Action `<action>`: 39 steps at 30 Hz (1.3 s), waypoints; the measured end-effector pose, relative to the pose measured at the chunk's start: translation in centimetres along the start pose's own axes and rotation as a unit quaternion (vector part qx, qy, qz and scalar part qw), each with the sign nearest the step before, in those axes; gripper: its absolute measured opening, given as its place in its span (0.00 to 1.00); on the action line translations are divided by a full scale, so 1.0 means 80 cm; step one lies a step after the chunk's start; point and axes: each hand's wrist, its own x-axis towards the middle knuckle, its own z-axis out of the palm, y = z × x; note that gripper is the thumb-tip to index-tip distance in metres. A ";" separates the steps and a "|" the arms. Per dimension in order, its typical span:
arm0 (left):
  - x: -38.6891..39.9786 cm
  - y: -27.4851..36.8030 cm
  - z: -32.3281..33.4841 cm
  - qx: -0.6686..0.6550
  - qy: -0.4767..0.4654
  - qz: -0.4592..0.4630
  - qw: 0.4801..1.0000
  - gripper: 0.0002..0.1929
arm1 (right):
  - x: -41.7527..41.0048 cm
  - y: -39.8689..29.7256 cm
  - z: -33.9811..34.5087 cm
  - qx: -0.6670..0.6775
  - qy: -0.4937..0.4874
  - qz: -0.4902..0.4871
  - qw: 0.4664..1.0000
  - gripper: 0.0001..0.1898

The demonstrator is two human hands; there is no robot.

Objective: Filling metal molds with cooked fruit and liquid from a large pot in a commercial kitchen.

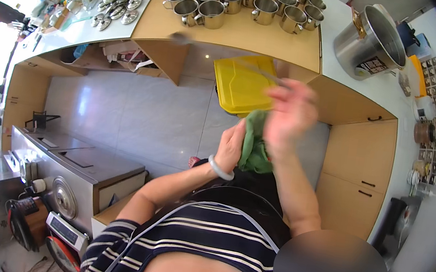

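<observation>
My right hand [292,112] is raised and blurred, with its fingers closed on the thin handle of a long metal ladle [265,74]. The blurred bowl end of the ladle reaches over the front edge of the wooden counter. Lower and to the left, my left hand [231,142] holds a crumpled green cloth [254,151] in front of my body. Several stainless steel mugs [210,13] stand with their open tops up on the wooden counter [235,39], beyond both hands.
A yellow bin lid [241,83] lies below the counter's edge. Several metal lids [129,17] rest on the white counter at left. A large steel pot [351,50] stands at right. A steel appliance [88,152] is at lower left. Wooden cabinets [358,154] line the right side.
</observation>
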 end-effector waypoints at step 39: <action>0.427 -0.254 0.307 0.609 -0.227 0.296 0.700 0.19 | 0.267 -0.347 -0.481 -0.278 0.320 -0.228 0.876 0.14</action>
